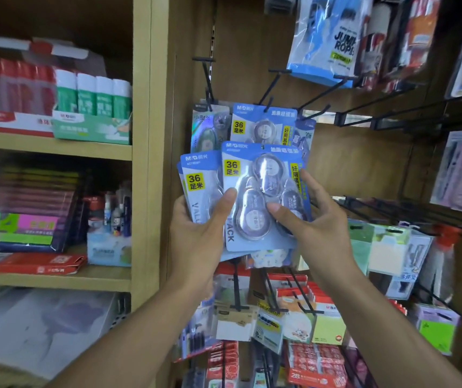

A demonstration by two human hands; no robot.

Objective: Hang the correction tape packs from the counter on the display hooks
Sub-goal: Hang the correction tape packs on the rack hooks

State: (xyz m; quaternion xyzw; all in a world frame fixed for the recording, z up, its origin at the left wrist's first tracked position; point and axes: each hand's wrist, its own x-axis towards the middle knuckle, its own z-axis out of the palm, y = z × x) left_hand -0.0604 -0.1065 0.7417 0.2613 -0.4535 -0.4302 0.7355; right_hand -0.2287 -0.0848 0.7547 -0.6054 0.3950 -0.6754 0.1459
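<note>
At nine o'clock a wooden shelf [56, 148] carries boxed glue sticks [92, 100], out of the way of the work. Just left of centre, the left hand [199, 231] grips a fanned stack of blue correction tape packs [195, 183], thumb across the front cards and fingers hidden behind; it seems to serve as the magazine, keeping the spare packs upright and face-out so that one can be drawn off at a time. At the centre the front pack [263, 197], a blister card with three tape dispensers, sits on top of that stack, and the right hand [316, 219] pinches it, thumb on the blister and fingers curled round its right edge at three o'clock. That side grip leaves the top of the card free, probably so its hang hole can be steered onto a peg. Directly above, at twelve o'clock, a matching pack [263, 127] already hangs on a black display hook [270, 89], which marks the likely destination; the held pack overlaps its lower part from the front and its top edge lies below the hook's tip. Other tape packs hang on neighbouring pegs either side. Toward two o'clock bare hooks [378, 110] jut from the panel, and a jump rope pack [327, 43] hangs higher up. No counter can be seen, so the packs left to hang are those held in the left hand.
</note>
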